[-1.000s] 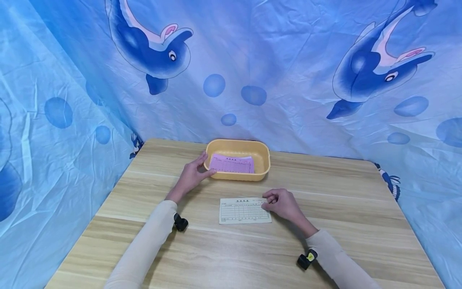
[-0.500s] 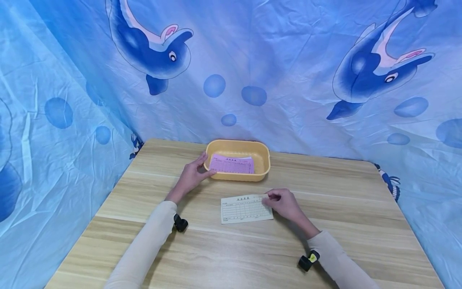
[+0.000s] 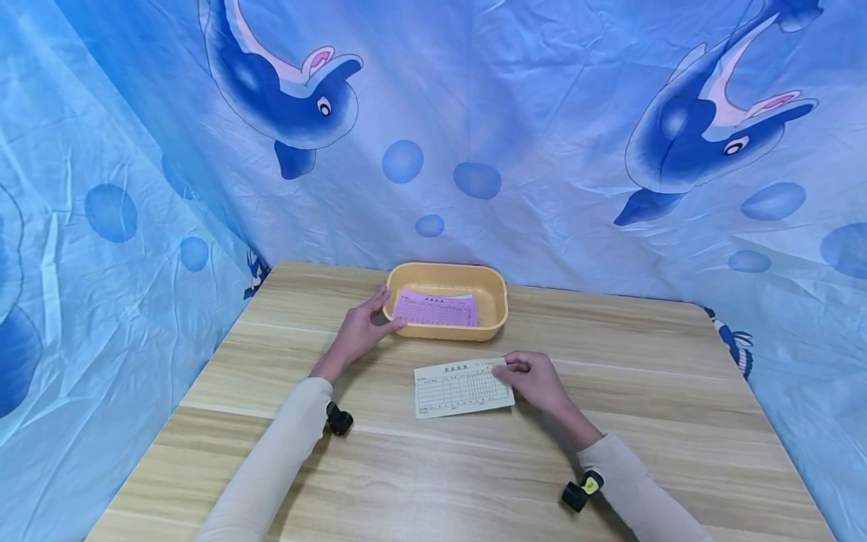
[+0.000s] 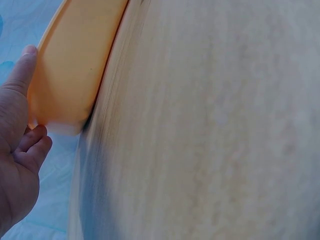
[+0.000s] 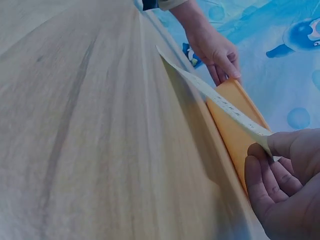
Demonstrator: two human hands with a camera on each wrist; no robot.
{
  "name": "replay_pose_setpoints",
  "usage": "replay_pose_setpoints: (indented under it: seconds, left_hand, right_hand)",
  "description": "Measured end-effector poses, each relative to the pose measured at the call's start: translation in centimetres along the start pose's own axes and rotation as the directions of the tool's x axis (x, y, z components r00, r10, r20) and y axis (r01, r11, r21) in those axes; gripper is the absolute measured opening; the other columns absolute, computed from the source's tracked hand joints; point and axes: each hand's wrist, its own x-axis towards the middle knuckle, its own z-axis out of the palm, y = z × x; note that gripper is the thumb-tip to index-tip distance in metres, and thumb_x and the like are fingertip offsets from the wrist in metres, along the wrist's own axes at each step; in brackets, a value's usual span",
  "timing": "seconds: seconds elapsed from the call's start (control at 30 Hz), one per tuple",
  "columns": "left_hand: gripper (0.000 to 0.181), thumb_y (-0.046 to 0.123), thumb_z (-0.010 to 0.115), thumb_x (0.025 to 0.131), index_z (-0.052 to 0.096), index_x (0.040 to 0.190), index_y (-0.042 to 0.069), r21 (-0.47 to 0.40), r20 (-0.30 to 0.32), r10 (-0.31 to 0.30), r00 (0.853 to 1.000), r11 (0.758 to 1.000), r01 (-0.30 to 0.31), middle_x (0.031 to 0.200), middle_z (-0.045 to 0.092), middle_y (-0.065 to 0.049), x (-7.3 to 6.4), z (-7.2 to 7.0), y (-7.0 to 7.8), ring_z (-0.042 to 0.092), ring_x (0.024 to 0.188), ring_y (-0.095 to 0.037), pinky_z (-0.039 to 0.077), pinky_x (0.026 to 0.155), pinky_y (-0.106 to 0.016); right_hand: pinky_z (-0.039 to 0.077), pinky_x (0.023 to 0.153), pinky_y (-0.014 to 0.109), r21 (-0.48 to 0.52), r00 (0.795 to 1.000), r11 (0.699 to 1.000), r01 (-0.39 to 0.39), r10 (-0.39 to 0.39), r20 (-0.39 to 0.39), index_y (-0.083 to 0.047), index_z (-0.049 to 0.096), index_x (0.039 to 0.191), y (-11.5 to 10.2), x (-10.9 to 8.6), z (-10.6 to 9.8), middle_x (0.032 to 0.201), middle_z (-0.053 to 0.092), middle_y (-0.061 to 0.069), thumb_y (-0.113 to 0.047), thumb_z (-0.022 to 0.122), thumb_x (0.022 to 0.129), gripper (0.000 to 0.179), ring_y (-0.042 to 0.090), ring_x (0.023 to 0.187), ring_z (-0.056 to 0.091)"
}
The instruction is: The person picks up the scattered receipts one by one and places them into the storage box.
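My right hand (image 3: 538, 382) pinches the right edge of a pale printed receipt slip (image 3: 454, 393) between thumb and fingers. In the right wrist view the slip (image 5: 220, 102) bows upward off the table toward the pinching right hand (image 5: 290, 175). A yellow plastic basket (image 3: 484, 331) stands at the back of the table, with pink receipt slips (image 3: 433, 309) and a bit of white paper inside. My left hand (image 3: 355, 331) holds the basket's left end, thumb at the front rim and fingers round the side. The left wrist view shows that left hand (image 4: 20, 140) against the basket wall (image 4: 75, 65).
The wood-grain table (image 3: 420, 482) carries both forearms. A blue curtain (image 3: 542, 241) printed with dolphins hangs right behind the basket and along both sides. A black wrist camera (image 3: 339, 418) is strapped to the left wrist, another camera (image 3: 581, 491) to the right.
The right hand has taken hold of the pale slip and lifted its right side, so the slip now tilts up and sits slightly farther right. The left hand and basket have stayed still.
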Motion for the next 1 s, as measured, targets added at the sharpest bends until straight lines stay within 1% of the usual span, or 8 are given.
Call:
replay_pose_setpoints:
  seconds: [0.07, 0.17, 0.23, 0.37, 0.53, 0.77, 0.9, 1.0]
  left_hand:
    - [0.088, 0.044, 0.081, 0.086, 0.042, 0.152, -0.001, 0.003, -0.001, -0.003, 1.0, 1.0, 0.003, 0.164, 0.031, -0.012, 0.0, 0.0, 0.0, 0.03, 0.152, -0.026, 0.028, 0.124, -0.041]
    - [0.087, 0.042, 0.081, 0.087, 0.042, 0.152, 0.0, 0.011, 0.001, -0.009, 1.0, 1.0, 0.009, 0.165, 0.03, -0.01, -0.1, 0.0, 0.1, 0.03, 0.152, -0.026, 0.028, 0.124, -0.041]
    - [0.086, 0.04, 0.082, 0.087, 0.043, 0.152, -0.001, 0.015, -0.001, -0.008, 1.0, 1.0, 0.008, 0.164, 0.031, -0.01, -0.1, 0.0, 0.2, 0.032, 0.151, -0.026, 0.03, 0.124, -0.041]
    - [0.083, 0.034, 0.083, 0.088, 0.044, 0.151, -0.003, 0.025, -0.007, -0.002, 1.0, 1.0, 0.002, 0.162, 0.034, -0.013, 0.0, 0.0, 0.3, 0.034, 0.15, -0.027, 0.031, 0.123, -0.04]
    - [0.083, 0.036, 0.083, 0.087, 0.045, 0.15, -0.004, 0.037, -0.011, 0.001, 1.0, 0.999, -0.001, 0.162, 0.035, -0.013, 0.1, 0.1, 0.2, 0.034, 0.15, -0.027, 0.031, 0.123, -0.04]
    - [0.084, 0.037, 0.082, 0.088, 0.044, 0.151, -0.003, 0.025, -0.008, -0.01, 1.0, 1.0, 0.01, 0.163, 0.034, -0.012, 0.1, 0.0, 0.2, 0.034, 0.15, -0.026, 0.032, 0.123, -0.039]
    - [0.084, 0.038, 0.082, 0.087, 0.044, 0.151, -0.002, 0.024, -0.008, -0.007, 1.0, 1.0, 0.007, 0.163, 0.033, -0.012, 0.1, 0.0, 0.2, 0.034, 0.15, -0.026, 0.034, 0.122, -0.038]
    - [0.085, 0.039, 0.083, 0.086, 0.044, 0.151, -0.002, 0.023, -0.011, -0.001, 1.0, 1.0, 0.001, 0.162, 0.033, -0.013, 0.0, 0.0, 0.1, 0.034, 0.15, -0.026, 0.033, 0.122, -0.038]
  right_hand:
    - [0.048, 0.06, 0.018, 0.007, 1.0, 1.0, -0.014, 0.014, 0.004, 0.007, 0.073, 0.102, -0.2, 0.0, -0.1, 0.087, 0.076, 0.009, -0.008, 0.077, 0.091, 0.019, 0.009, 0.076, 0.061]
    - [0.048, 0.061, 0.017, 0.031, 1.0, 0.999, -0.03, 0.031, -0.007, 0.003, 0.074, 0.105, 1.3, 0.6, -0.1, 0.09, 0.077, 0.006, -0.015, 0.079, 0.091, 0.023, 0.007, 0.077, 0.061]
    - [0.046, 0.059, 0.018, 0.052, 1.0, 0.998, -0.027, 0.028, -0.01, 0.003, 0.074, 0.105, 1.4, 0.7, -0.2, 0.09, 0.077, 0.006, -0.016, 0.079, 0.091, 0.024, 0.006, 0.075, 0.061]
    - [0.05, 0.062, 0.019, 0.105, 0.999, 0.994, -0.036, 0.039, -0.022, 0.002, 0.075, 0.105, 1.2, 0.7, -0.3, 0.089, 0.077, 0.006, -0.017, 0.08, 0.09, 0.024, 0.008, 0.077, 0.064]
    - [0.057, 0.074, 0.02, 0.106, 0.997, 0.993, -0.053, 0.058, -0.043, 0.001, 0.075, 0.107, 0.8, 0.7, -0.3, 0.091, 0.078, 0.006, -0.016, 0.08, 0.09, 0.024, 0.011, 0.084, 0.07]
    - [0.058, 0.072, 0.023, 0.134, 0.996, 0.989, -0.069, 0.077, -0.052, 0.002, 0.074, 0.107, -0.1, 1.0, -0.7, 0.09, 0.078, 0.007, -0.014, 0.081, 0.088, 0.025, 0.012, 0.082, 0.07]
    - [0.058, 0.07, 0.025, 0.148, 0.996, 0.987, -0.065, 0.073, -0.052, 0.004, 0.074, 0.108, -0.9, 1.2, -1.1, 0.089, 0.078, 0.007, -0.015, 0.081, 0.089, 0.027, 0.013, 0.079, 0.07]
    - [0.06, 0.072, 0.024, 0.15, 0.997, 0.987, -0.053, 0.062, -0.051, 0.005, 0.072, 0.11, -1.6, 1.3, -1.5, 0.089, 0.078, 0.007, -0.015, 0.079, 0.09, 0.029, 0.013, 0.079, 0.072]
